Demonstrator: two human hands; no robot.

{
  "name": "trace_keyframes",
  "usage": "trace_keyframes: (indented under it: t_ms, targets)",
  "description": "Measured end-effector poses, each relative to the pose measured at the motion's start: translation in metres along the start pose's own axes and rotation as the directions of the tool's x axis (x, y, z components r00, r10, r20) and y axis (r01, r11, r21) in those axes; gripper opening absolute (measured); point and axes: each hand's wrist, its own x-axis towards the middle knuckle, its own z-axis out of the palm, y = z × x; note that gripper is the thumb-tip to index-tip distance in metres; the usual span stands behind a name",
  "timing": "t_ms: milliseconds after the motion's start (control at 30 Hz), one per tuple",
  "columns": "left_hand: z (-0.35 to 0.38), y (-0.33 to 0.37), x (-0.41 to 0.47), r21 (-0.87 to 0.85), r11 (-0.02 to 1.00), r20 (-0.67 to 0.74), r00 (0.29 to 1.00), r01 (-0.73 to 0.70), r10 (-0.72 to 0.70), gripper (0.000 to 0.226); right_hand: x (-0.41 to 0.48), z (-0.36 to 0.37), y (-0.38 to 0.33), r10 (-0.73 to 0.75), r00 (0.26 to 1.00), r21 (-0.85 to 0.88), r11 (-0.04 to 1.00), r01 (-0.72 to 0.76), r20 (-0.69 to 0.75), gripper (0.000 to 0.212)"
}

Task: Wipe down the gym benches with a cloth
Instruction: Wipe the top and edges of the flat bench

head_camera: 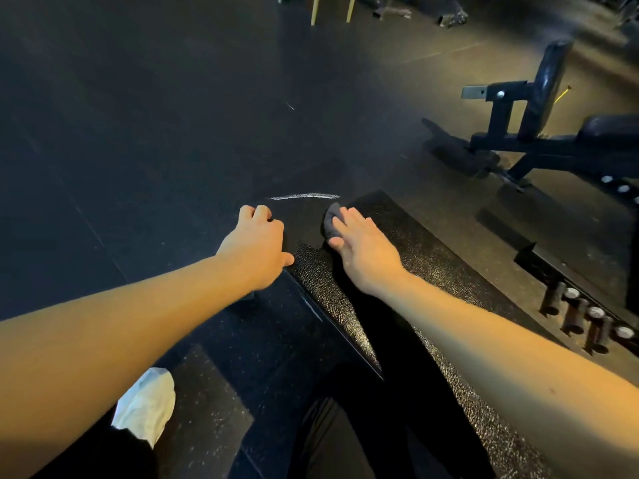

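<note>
A black textured gym bench (432, 271) runs from the lower right up to the middle of the view. My right hand (363, 247) lies flat with straight fingers on a dark grey cloth (330, 221) and presses it onto the bench top near its far end. My left hand (257, 247) has its fingers curled over the bench's left edge near the far corner, thumb resting on the top surface.
A second padded bench (553, 133) on a dark metal frame stands at the right. A row of metal pegs (587, 316) sits low beside the bench on the right. Dark rubber floor (138, 133) spreads to the left. A white shoe (147, 406) is at the lower left.
</note>
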Motion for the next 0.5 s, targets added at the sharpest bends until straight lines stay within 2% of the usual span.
trace_keyframes:
  t_ms: [133,233,300,367,433,500]
  targets:
    - [0.002,-0.002,-0.005,-0.035,0.999,-0.027,0.999,-0.021,0.021,0.062,0.046,-0.007,0.043,0.229,0.973,-0.087,0.970,-0.225,0.038,0.043]
    - [0.005,-0.007,-0.008,-0.043,0.998,-0.039,0.999,-0.037,0.035,0.061,0.060,0.000,0.040,0.302,0.953,-0.146,0.944,-0.295,0.028,0.043]
    - [0.006,-0.009,-0.007,-0.103,0.994,-0.045,0.999,-0.035,0.030,0.062,0.048,0.004,0.016,0.245,0.969,-0.152,0.957,-0.246,-0.024,0.048]
    - [0.005,-0.010,-0.005,-0.099,0.995,-0.027,0.999,-0.026,0.024,0.061,0.022,0.008,-0.018,0.107,0.993,-0.123,0.986,-0.114,-0.059,0.046]
    - [0.004,-0.009,-0.003,-0.087,0.996,-0.017,1.000,-0.011,0.009,0.060,-0.007,0.013,-0.042,-0.037,0.998,-0.028,0.999,0.036,-0.042,0.041]
    - [0.000,-0.007,-0.001,-0.054,0.999,-0.016,1.000,0.000,0.000,0.060,-0.019,0.010,-0.043,-0.095,0.995,0.060,0.994,0.094,0.012,0.045]
